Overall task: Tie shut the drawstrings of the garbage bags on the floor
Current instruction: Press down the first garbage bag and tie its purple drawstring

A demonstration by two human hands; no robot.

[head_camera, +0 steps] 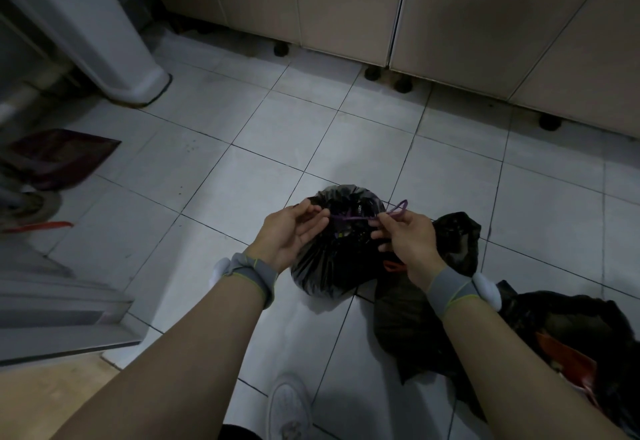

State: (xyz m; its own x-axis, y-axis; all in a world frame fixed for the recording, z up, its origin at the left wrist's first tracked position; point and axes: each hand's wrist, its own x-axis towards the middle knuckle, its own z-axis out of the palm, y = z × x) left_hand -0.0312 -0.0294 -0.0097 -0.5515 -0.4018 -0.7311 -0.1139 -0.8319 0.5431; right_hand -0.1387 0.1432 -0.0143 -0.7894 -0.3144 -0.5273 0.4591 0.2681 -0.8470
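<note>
Pinching a purple drawstring (349,217) at either end, the fingertips of both hands meet over the gathered mouth of a black garbage bag (337,259); the left hand (289,233) grips its end between thumb and forefinger with the other fingers spread loose, and the right hand (405,237) closes thumb and forefinger on the other end, where a small loop of cord stands up above the knuckles; the string runs taut between them, with what looks like a knot or crossing near its middle. Each wrist wears a grey band (251,275) edged in yellow-green with a white block on its outer side; no writing can be read on either. The bag stands upright on the white tiled floor (277,121), near the middle of the tiles and just ahead of a white shoe (289,405); touching its right side lies a second dark bag (426,304), slumped and unfastened; a third dark bag (581,346) with something orange-red showing sits toward the floor's lower right corner. Beige cabinet doors (450,7) on black feet line the far edge; no label or brand is legible anywhere.
</note>
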